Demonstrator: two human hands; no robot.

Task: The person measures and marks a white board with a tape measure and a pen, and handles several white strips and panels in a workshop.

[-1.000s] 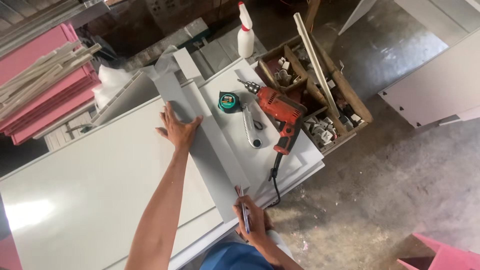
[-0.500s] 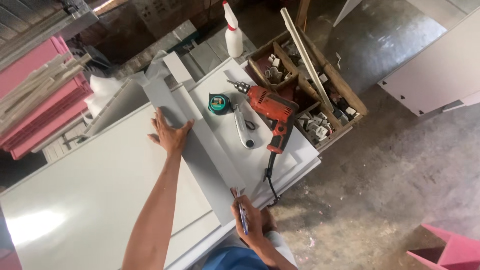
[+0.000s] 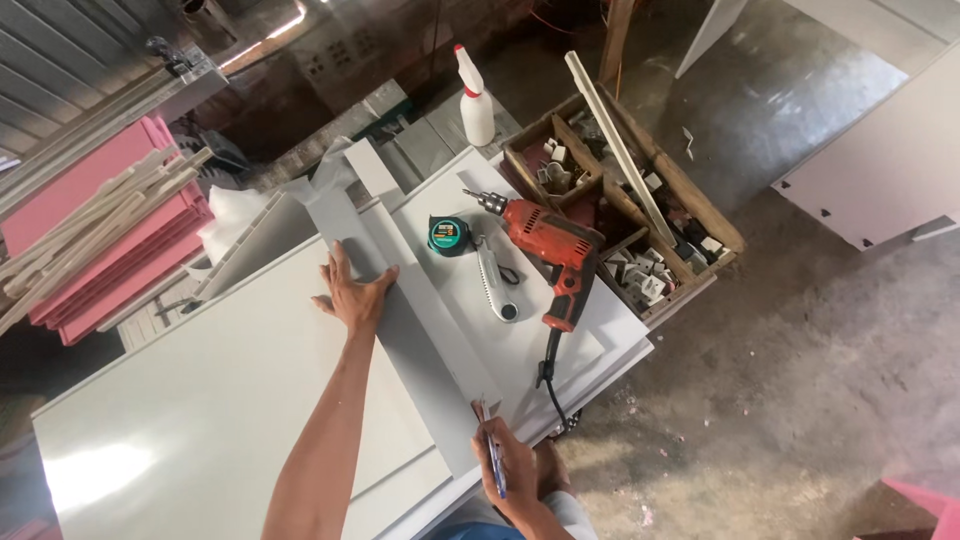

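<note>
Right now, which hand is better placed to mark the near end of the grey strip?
Probably the right hand: it holds a pen at the grey strip's near end; the left hand lies flat further up.

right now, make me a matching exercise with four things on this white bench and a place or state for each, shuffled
Things:
1. red power drill
2. white spray bottle
3. long grey strip
4. round teal tape measure

Places or states:
A. pressed flat under the left hand
B. lying just left of the drill
C. standing upright at the far edge
D. lying beside the wooden parts crate

Pairs: 1-D, 2-C, 3-A, 4-B
</note>
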